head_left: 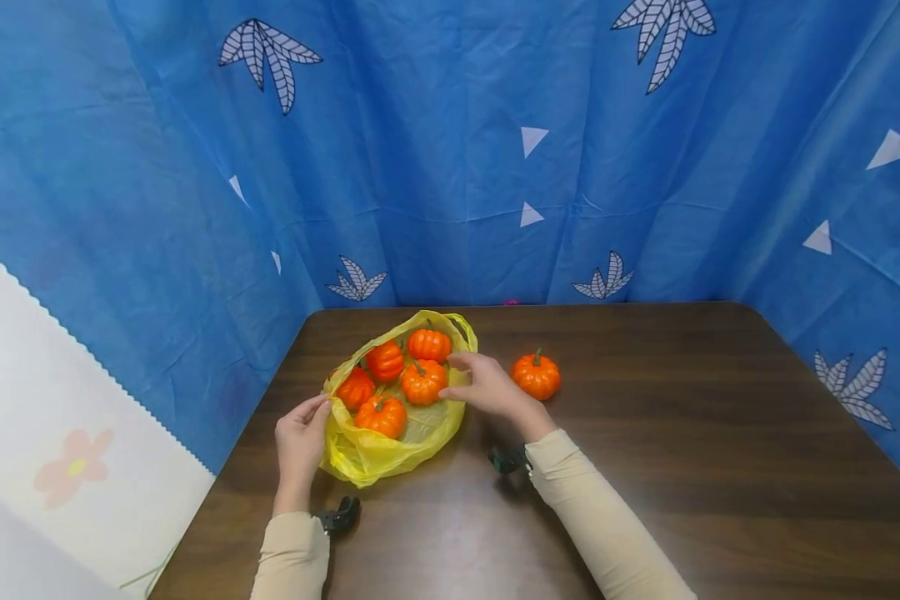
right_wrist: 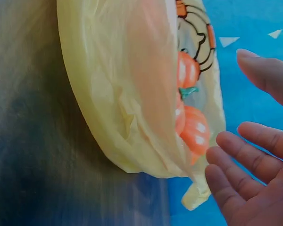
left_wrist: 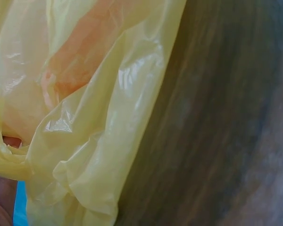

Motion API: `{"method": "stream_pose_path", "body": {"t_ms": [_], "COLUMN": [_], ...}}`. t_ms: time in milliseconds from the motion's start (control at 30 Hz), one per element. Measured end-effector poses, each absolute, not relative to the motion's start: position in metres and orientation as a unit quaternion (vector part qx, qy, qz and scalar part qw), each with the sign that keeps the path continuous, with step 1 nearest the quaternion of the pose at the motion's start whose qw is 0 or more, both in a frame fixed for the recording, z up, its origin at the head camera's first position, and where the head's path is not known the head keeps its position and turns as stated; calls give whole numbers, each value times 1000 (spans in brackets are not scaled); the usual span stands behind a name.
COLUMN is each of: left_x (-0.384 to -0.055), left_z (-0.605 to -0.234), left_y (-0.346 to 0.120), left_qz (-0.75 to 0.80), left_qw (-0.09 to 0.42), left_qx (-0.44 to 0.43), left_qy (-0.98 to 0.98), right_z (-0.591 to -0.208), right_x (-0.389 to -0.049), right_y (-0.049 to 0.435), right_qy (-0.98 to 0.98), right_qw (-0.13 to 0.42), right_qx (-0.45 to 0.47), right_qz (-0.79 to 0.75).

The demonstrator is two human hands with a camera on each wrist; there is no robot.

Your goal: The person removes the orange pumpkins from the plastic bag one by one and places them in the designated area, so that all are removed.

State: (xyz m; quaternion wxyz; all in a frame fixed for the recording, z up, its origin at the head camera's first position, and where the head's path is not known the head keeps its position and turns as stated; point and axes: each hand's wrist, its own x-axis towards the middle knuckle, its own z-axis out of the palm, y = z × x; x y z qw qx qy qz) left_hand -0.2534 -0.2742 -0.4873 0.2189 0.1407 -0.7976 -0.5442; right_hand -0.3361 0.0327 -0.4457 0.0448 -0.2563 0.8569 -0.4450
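Note:
A yellow plastic bag [head_left: 427, 433] lies with its mouth wide on the table, and several small orange pumpkins [head_left: 381, 416] sit inside it. My left hand [head_left: 301, 435] pinches the bag's left rim between thumb and fingers. At the right rim, my right hand [head_left: 491, 386] holds nothing; its fingers and thumb are spread apart beside a pumpkin [head_left: 423, 382] in the bag. The right wrist view shows this hand [right_wrist: 254, 165] with an empty palm. Another pumpkin [head_left: 536, 376] stands on the table just right of the right hand, outside the bag.
The dark wooden table [head_left: 690, 433] extends far to the right of the bag. A blue curtain [head_left: 450, 150] with leaf prints hangs behind it and along the sides. White cloth [head_left: 82, 450] with a flower print hangs at the left. Each wrist wears a small black camera [head_left: 339, 516].

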Motion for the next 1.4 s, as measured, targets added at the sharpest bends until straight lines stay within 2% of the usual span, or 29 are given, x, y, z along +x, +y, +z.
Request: {"method": "stream_pose_path", "body": {"t_ms": [333,600,900,1400], "left_x": [-258,-257,-256,-256], "left_z": [-487,-486,-487,-488], "left_y": [-274,-274,-274,-275], "left_qz": [-547,-544,-549,-551], "left_qw": [209,204,226,224], "left_qx": [142,149,136,138], "left_qy": [-798,-801,-793,-792], "right_z": [-454,-467,-479,-496], "right_x": [-355,-359,-361,-364], "right_y": [17,5,-2,-2], "right_qy": [857,859,833,825], "right_qw": [89,82,106,127], "right_qx": [-237,-220,-186,-164], "right_qz": [-448,-455,-509,-525]}}
